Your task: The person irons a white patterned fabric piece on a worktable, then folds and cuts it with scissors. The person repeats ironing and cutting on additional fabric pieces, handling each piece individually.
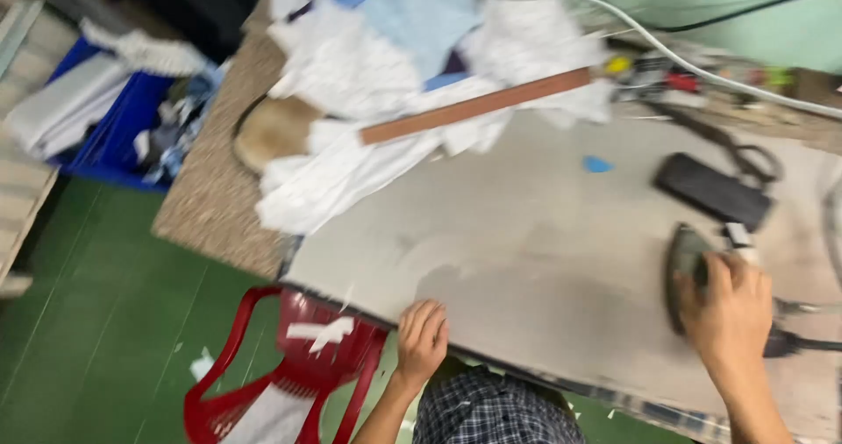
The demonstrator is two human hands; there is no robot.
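Your right hand [730,308] is closed over the handle of an iron [688,273], gripping it from above near the right end of the surface [526,260]. The iron sits flat on the grey cover, its long axis running roughly from the near edge toward the far edge, with the pointed nose aimed away from you and slightly left. A dark cord [802,345] trails from its heel toward the right edge.

Your left hand [422,339] holds nothing; its fingers are curled loosely over the near edge of the surface, well apart from the iron.

Just beyond the iron's nose lies a flat black rectangular object [712,191], angled across the surface. A small blue scrap [597,164] lies nearer the middle. A long brown wooden strip [478,106] lies slanted near the far edge, resting on a heap of white and light blue cloth [386,67] at the far left corner. A red plastic chair [289,365] stands on the green floor [96,304] beside the near left corner.
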